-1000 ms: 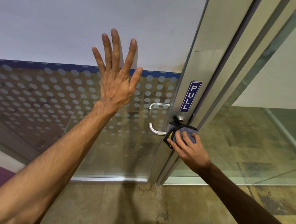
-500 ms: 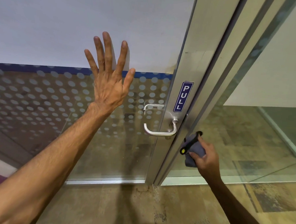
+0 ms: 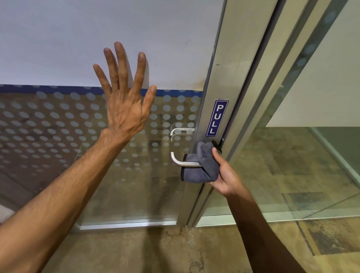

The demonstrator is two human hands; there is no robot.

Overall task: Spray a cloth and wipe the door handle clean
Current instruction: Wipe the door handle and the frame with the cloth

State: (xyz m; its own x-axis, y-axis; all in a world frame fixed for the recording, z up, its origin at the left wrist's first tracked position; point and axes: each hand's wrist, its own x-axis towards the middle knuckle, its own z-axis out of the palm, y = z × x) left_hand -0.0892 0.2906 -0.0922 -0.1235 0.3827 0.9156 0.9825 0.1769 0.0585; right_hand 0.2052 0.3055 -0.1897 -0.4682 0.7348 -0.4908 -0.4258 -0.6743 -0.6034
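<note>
Head view: we're pressing our left hand (image 3: 125, 104) flat, fingers spread, against the dotted glass door (image 3: 49, 142), while our right hand (image 3: 225, 172) is gripping the grey cloth (image 3: 200, 164), bunched around the inner end of the metal door handle (image 3: 182, 162), just below the PULL sign (image 3: 217, 118).

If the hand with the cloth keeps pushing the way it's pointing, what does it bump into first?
The right hand points left along the door handle, which the grey cloth already wraps. Going on, it would probably slide to the handle's curved end first.
</note>
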